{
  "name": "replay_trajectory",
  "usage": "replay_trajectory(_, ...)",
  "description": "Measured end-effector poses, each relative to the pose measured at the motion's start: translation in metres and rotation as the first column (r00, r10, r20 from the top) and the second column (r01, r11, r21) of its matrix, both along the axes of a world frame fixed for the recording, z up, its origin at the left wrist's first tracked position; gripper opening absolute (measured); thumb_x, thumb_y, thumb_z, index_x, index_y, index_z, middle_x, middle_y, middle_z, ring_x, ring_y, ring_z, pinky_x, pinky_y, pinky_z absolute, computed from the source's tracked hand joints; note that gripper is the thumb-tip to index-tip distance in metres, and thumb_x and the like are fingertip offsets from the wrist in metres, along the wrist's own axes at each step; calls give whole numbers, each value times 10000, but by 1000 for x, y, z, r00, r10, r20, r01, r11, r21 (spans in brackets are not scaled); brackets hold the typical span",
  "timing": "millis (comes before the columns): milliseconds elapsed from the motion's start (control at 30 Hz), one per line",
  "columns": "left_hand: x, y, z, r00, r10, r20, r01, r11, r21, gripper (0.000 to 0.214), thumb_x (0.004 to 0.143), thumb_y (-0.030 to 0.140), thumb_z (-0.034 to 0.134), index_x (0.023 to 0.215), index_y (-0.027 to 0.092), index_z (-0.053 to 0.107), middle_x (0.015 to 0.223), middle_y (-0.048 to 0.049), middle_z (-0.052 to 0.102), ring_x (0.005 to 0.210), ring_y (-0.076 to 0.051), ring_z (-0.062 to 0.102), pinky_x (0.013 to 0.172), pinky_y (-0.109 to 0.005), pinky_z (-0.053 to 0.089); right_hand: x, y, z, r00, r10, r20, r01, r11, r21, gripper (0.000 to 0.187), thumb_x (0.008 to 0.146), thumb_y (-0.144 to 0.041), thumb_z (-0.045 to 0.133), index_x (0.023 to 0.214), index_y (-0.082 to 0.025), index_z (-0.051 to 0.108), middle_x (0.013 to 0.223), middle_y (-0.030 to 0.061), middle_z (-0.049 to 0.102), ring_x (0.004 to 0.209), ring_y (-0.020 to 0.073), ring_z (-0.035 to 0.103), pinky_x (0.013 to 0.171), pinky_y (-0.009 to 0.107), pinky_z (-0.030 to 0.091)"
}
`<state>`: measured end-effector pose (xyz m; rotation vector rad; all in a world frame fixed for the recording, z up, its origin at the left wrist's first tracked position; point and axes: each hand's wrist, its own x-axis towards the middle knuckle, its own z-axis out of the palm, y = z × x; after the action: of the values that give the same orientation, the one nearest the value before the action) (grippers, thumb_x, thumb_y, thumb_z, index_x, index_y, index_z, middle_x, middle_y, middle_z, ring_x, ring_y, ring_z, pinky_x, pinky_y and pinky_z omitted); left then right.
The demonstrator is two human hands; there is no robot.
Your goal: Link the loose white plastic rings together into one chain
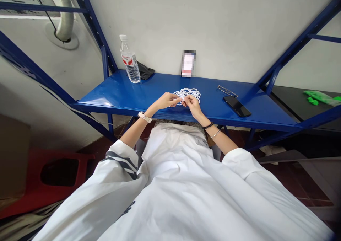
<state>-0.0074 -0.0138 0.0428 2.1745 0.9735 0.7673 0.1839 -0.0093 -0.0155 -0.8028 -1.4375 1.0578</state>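
A pile of white plastic rings (195, 91) lies near the front edge of the blue table. Over the pile's front side, my left hand (167, 100) and my right hand (192, 103) meet, fingertips almost touching. Both are closed in a pinch on a small white ring (183, 99), mostly covered by the fingers. Its exact shape is too small to make out. Some of the loose rings are hidden behind my hands.
On the blue table (101, 91) stand a water bottle (130, 65) beside a black pouch (146, 71), and an upright phone (188, 64) against the wall. Eyeglasses (227, 91) and a black phone (237, 106) lie right. Blue metal posts (92, 24) frame both sides.
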Motion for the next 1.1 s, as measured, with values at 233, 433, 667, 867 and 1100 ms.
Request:
replay_trajectory(233,3,-1,2,997,36,63,-37,999,23,479,804,551,634,834,94,773,525,6,547,488,-76,388,477,-219,259,1,1,-1,1000,21,-6,-21,1000,-2,548,676,-761,743,723,-242,574,675,-17,630,637,132,553,640,283,504)
replay_trajectory(433,3,1,0,997,28,71,-28,1000,-6,485,803,570,637,818,104,768,514,10,534,468,-68,355,469,-222,249,1,1,0,1000,26,-10,-26,999,-31,523,703,-718,759,688,-241,545,653,-26,585,614,118,519,611,267,482)
replay_trajectory(667,-3,8,-5,992,111,56,-110,994,-10,489,855,573,595,944,113,734,611,-14,591,535,-102,435,521,-229,331,-2,-1,3,998,39,-48,-41,998,-51,548,689,-766,724,827,-242,647,693,-19,637,615,118,549,612,265,486)
replay_trajectory(867,-13,32,-32,901,420,-105,-377,880,288,373,851,461,663,1031,135,695,963,-126,689,916,-252,613,845,-332,476,-1,1,0,1000,0,-9,0,999,-39,488,760,-703,705,959,-258,702,749,-11,672,648,128,592,626,268,508)
replay_trajectory(1100,-21,43,-54,831,501,-240,-431,854,291,452,945,444,564,1271,134,605,1290,-211,593,1242,-363,517,1070,-495,388,-3,-5,-1,996,-22,82,20,999,36,357,829,-602,677,898,-253,699,739,-4,662,657,138,580,655,285,505)
